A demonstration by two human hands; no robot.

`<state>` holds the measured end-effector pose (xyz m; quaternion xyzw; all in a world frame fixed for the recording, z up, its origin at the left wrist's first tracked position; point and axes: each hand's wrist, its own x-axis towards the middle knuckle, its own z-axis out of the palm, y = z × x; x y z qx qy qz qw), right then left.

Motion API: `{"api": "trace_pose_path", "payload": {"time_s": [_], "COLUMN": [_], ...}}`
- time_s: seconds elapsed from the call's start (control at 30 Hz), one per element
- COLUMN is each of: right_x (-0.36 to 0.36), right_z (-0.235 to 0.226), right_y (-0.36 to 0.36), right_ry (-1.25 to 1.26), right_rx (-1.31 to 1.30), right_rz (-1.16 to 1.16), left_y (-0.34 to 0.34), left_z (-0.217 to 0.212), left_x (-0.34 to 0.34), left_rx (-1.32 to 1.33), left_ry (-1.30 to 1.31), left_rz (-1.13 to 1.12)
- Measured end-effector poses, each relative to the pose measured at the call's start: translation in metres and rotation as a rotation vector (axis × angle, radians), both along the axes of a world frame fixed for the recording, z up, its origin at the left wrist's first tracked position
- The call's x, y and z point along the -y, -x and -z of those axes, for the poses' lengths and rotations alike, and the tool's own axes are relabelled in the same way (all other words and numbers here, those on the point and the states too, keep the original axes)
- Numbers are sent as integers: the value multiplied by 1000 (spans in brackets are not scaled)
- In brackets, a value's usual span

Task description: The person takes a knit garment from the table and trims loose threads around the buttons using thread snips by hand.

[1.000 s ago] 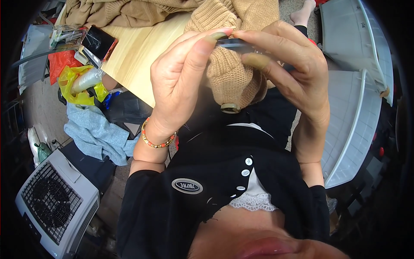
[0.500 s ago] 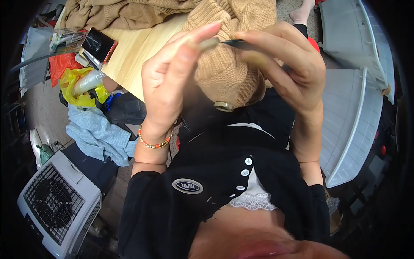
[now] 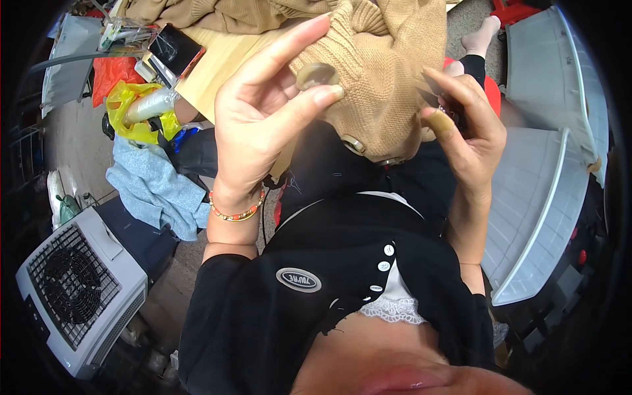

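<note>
A: Where is the button (image 3: 315, 75) located?
B: Upper centre of the frame, pinched by the left hand (image 3: 263, 125) against the tan knitted garment (image 3: 388, 72).
A: And the right hand (image 3: 469, 135)?
B: Closed on a small dark tool (image 3: 440, 97), which is blurred.

The left hand (image 3: 263, 118) was raised, palm toward the camera, fingers (image 3: 326, 95) pinched. The right hand (image 3: 467, 128) was lifted opposite, fingers curled inward, both forearms upright.
</note>
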<state>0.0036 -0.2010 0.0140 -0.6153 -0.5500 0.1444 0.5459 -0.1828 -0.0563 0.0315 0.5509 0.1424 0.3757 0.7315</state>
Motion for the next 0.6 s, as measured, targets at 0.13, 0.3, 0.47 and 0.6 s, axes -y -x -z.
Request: {"api": "trace_pose_path", "payload": {"time_s": [0.13, 0.3, 0.47, 0.6], "right_x": [5, 6, 14, 24], "right_z": [4, 26, 48, 51], "right_y": [19, 42, 35, 30], "right_ry": [-74, -70, -105, -55], "right_rx": [-90, 490, 512, 455], "right_rz": [-5, -36, 137, 99], "left_y": [-2, 4, -7, -8], "left_z": [-7, 2, -6, -12], "left_x": [2, -22, -28, -33], "left_rx": [-172, -33, -201, -429], "left_ry": [-86, -24, -425, -1021], "left_rz": [-50, 71, 46, -84]}}
